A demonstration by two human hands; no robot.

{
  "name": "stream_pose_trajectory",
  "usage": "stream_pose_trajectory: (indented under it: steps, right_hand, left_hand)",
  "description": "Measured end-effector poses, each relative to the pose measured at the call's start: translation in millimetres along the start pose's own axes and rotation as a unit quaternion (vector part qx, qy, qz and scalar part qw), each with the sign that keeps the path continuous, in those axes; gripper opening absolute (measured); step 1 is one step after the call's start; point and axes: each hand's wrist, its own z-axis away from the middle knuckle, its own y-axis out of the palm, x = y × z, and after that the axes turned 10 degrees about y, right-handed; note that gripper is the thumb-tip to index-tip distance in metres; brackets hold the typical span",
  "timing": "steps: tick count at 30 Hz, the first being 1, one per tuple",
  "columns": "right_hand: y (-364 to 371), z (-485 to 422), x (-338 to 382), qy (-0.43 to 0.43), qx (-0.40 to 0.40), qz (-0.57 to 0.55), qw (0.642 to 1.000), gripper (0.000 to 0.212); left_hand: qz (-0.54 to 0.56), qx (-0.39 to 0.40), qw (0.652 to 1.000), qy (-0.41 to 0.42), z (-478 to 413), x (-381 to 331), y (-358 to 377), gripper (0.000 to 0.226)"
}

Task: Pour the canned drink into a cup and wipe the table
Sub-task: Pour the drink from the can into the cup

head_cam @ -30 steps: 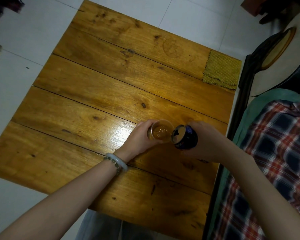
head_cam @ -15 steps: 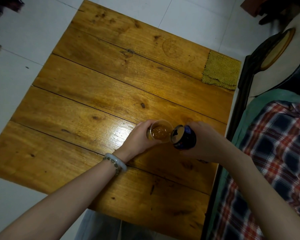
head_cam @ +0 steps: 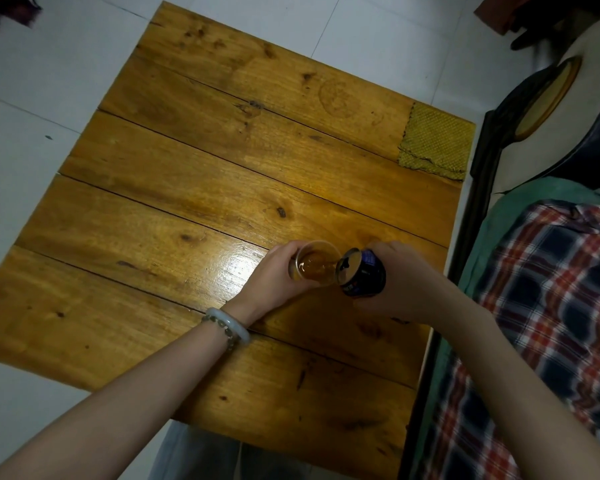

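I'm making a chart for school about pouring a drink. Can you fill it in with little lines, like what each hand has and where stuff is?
left hand: curled round the cup; bracelet on its wrist
right hand: grips the can
can: dark blue, tipped, mouth at the cup's rim
cup: clear, amber drink inside
cloth: yellow-green, at the far right corner of the table, untouched
step: pouring; wiping not yet begun

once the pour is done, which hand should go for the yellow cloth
Probably the right hand: the cloth lies at the table's far right corner, on its side. It must first set down the can; the left hand holds the cup.
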Motion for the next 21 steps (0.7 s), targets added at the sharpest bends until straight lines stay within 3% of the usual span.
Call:
stream_pose_trajectory:
  steps: [21]
  right_hand:
    - [-3.6,7.5,8.9,0.013,-0.007,-0.002,1.0,0.06]
  left_hand:
    - [-0.018,0.016,1.0,-0.009,1.7,-9.4,-4.3,0.063]
